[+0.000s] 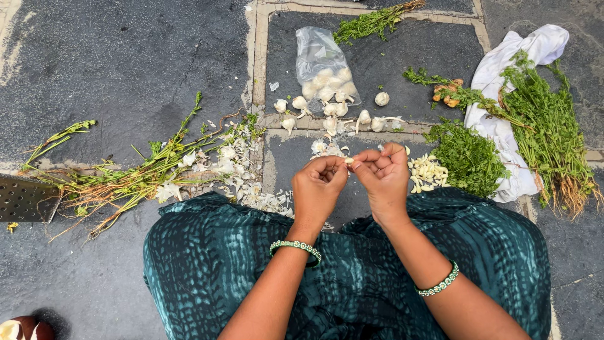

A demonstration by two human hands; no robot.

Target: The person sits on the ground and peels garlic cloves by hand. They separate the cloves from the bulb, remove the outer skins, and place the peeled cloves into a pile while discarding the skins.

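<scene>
Seated person, seen from above, knees covered by a dark teal patterned skirt (207, 252), a green beaded bangle on each wrist. Left hand (318, 189) and right hand (384, 176) are brought together over the stone floor (126, 63), fingertips meeting; between them they pinch a single pale garlic clove (348, 161), the left thumb and forefinger closed on one end, the right fingers curled in against the other. Just beyond the right hand, on the floor, lies a small heap of peeled cloves (428, 173), yellowish white. Farther out, a clear plastic bag (322, 63) lies on its side with whole garlic bulbs inside, and loose garlic bulbs (333, 110) spill from its mouth along the seam between two slabs. To the left of the hands, papery garlic skins (245, 182) are scattered, mixed with a pile of discarded herb stems (126, 179) with roots. To the right, a trimmed mound of green leafy herbs (469, 157) sits beside a white cloth (503, 82), on which a bunch of herbs with roots (547, 132) is laid. A separate sprig of herbs (374, 22) lies above the bag. A perforated metal piece (25, 200) shows at the left edge.
</scene>
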